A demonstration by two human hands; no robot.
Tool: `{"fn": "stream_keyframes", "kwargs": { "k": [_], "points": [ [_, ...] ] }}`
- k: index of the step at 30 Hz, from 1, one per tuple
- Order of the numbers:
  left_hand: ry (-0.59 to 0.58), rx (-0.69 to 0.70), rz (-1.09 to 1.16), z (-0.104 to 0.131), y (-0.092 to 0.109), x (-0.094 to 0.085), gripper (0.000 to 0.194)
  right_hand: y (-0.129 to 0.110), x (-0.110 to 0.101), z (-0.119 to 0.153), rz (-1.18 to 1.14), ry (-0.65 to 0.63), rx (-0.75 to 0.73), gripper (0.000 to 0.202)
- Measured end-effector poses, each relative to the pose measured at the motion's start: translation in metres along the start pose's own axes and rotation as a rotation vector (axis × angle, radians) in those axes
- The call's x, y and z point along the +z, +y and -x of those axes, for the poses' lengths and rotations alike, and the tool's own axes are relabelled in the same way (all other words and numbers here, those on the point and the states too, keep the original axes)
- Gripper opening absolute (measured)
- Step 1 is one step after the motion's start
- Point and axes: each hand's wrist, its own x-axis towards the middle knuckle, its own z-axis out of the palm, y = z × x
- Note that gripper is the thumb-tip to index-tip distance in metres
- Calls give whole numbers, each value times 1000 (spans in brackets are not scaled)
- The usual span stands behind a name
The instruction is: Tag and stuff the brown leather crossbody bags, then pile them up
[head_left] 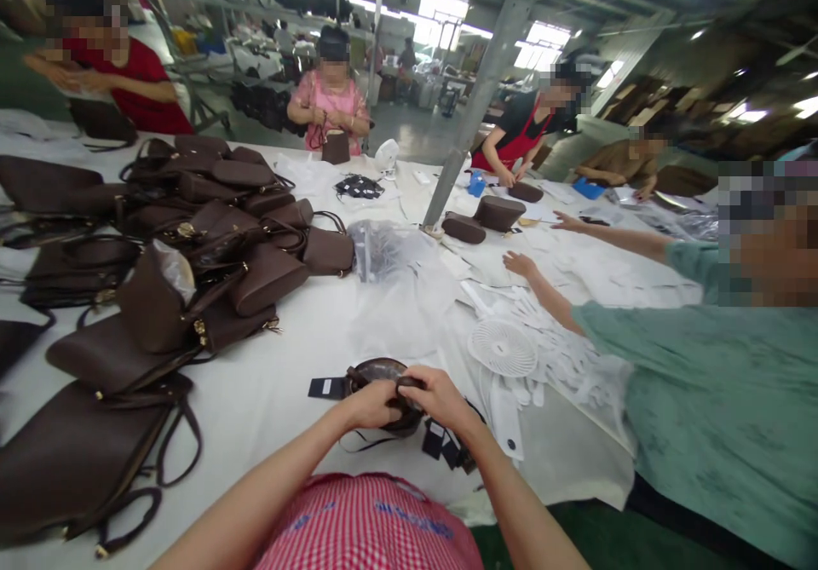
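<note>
A small dark brown handbag (377, 371) lies on the white table right in front of my body. My left hand (377, 403) reaches into its opening, and the fingertips are hidden inside. My right hand (435, 394) is closed on a dark brown strap (410, 382) at the bag's right side. A black tag (326, 388) with a white label sticks out to the left of the bag. More black tags (440, 444) lie below my right hand.
A big pile of brown handbags (217, 212) covers the left side. Clear plastic bags (389, 297) lie ahead. At right are a white fan (503, 348), white strips (562, 353) and a co-worker's outstretched arms (550, 293). A metal post (469, 118) rises from the far table. Other people work opposite.
</note>
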Motion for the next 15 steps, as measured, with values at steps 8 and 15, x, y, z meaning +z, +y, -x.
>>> {"fn": "stream_keyframes", "kwargs": {
  "k": [8, 15],
  "points": [
    [319, -141, -176, 10, 11, 7, 21, 26, 9, 14, 43, 179, 78, 32],
    [326, -257, 327, 7, 1, 5, 25, 59, 36, 29, -22, 175, 176, 23]
  ]
}}
